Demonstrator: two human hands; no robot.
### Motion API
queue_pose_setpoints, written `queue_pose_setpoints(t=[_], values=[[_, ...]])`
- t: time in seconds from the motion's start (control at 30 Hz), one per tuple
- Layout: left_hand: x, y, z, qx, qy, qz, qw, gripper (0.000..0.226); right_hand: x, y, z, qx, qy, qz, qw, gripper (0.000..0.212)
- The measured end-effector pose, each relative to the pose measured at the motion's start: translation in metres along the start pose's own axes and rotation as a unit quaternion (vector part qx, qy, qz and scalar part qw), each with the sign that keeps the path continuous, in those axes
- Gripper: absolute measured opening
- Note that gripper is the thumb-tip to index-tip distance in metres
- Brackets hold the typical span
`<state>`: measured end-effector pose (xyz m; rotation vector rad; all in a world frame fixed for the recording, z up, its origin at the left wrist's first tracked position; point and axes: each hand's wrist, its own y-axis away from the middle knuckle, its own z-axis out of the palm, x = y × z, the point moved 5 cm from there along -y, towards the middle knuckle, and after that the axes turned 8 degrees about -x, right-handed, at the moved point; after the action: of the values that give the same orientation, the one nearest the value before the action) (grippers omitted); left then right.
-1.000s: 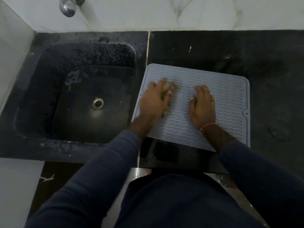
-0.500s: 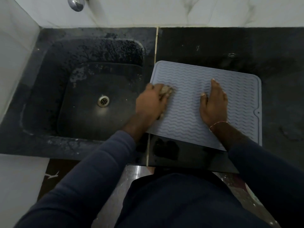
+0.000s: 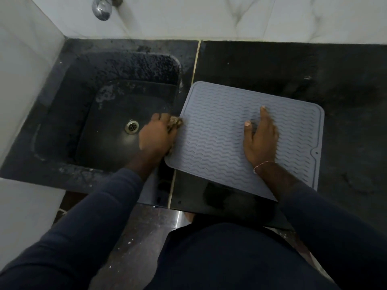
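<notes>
A grey ribbed silicone mat (image 3: pixel 219 130) lies on the black counter (image 3: pixel 345 91), its left edge reaching over the sink's rim. My right hand (image 3: pixel 260 137) presses flat on the mat's middle with straight fingers. My left hand (image 3: pixel 156 137) is at the mat's left edge, over the sink, and holds a small brownish scrubber (image 3: pixel 175 122) against that edge. Most of the scrubber is hidden under the fingers.
A black sink (image 3: pixel 62 105) with a metal drain (image 3: pixel 132 126) is on the left, its walls wet and speckled. A chrome tap (image 3: pixel 101 9) sticks out of the white marble wall above it. The counter's front edge is close to my body.
My left hand has slid the scrubber leftward across the mat, from near its middle to its left edge. My right hand stayed pressed on the mat with its fingers stretched further.
</notes>
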<state>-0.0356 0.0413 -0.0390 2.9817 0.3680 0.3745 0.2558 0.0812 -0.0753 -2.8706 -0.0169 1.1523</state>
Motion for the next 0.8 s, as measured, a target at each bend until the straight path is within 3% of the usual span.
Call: queue_pose_setpoints(t=[0.1, 0.2, 0.3, 0.47, 0.57, 0.7, 0.8], values=[[0.073, 0.023, 0.014, -0.004, 0.066, 0.089, 0.994, 0.038, -0.001, 0.000, -0.001, -0.007, 0.005, -0.008, 1.000, 0.055], [0.139, 0.055, 0.049, -0.076, 0.065, 0.180, 0.978, 0.041, 0.000, 0.002, -0.002, -0.031, 0.013, -0.014, 0.999, 0.055], [0.105, 0.057, 0.046, -0.070, 0.055, 0.142, 0.986, 0.038, 0.001, 0.002, -0.001, -0.051, 0.014, -0.026, 0.998, 0.055], [-0.005, 0.022, 0.014, -0.023, -0.040, -0.041, 0.998, 0.035, 0.001, 0.002, 0.003, -0.062, 0.035, -0.032, 0.997, 0.054], [0.031, 0.019, 0.009, -0.002, 0.019, 0.002, 1.000, 0.039, -0.002, 0.001, 0.004, -0.064, 0.019, -0.049, 0.997, 0.052], [0.149, 0.031, 0.042, -0.042, 0.108, 0.118, 0.986, 0.036, -0.001, 0.002, 0.004, -0.075, -0.018, -0.048, 0.996, 0.056], [0.172, 0.028, 0.052, -0.063, 0.099, 0.118, 0.986, 0.033, 0.002, 0.002, 0.001, -0.067, -0.069, -0.015, 0.995, 0.061]])
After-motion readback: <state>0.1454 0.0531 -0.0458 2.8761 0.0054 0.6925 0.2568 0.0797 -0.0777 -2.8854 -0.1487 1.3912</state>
